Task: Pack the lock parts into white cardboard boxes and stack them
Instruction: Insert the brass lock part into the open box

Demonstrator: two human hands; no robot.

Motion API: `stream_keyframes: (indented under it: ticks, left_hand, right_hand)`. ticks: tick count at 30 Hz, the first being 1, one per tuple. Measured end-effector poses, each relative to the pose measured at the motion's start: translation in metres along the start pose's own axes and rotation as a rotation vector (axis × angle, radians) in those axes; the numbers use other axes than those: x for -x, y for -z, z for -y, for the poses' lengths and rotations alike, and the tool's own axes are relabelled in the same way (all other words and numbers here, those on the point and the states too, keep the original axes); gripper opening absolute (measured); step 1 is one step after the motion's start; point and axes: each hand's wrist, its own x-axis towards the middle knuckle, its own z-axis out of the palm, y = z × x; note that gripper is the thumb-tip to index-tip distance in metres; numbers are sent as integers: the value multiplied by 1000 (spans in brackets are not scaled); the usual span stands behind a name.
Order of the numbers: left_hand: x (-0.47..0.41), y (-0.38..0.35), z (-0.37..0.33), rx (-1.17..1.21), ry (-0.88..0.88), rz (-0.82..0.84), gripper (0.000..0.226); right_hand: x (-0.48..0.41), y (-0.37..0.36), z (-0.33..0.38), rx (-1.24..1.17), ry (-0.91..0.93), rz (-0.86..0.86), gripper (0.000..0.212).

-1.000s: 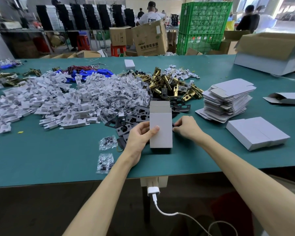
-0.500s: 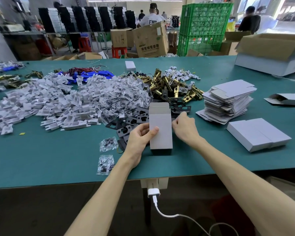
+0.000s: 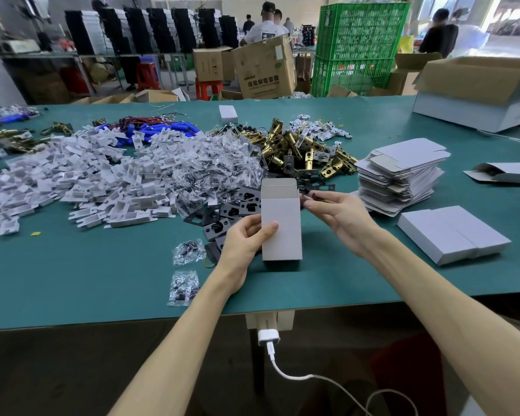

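A factory packing floor: heaped lock parts (image 3: 300, 151), flat box blanks (image 3: 400, 175), stacked green crates (image 3: 357, 46).

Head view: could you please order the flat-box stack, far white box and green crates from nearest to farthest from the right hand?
1. Flat-box stack, just right of the right hand.
2. Far white box, across the table, leftward.
3. Green crates, beyond the table.

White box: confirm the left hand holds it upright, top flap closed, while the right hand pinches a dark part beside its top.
One error: the head view shows the white box with its top flap standing open, not closed. The rest holds: the left hand grips it upright, the right hand pinches a dark part beside its top.
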Motion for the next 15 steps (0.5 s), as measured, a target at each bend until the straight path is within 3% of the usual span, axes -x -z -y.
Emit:
stream_keyframes:
  ticks: [5,11,15]
  left_hand:
    - [-1,1,1,5,4,4,37]
    - [-1,2,0,26,-8,12,43]
    - [1,1,-1,69,-28,36,44]
  right_hand:
    - [2,-5,21,314,268,-156,5]
    - [3,-34,51,678,480,-66,9]
    - [2,-58,63,1156,549,13,17]
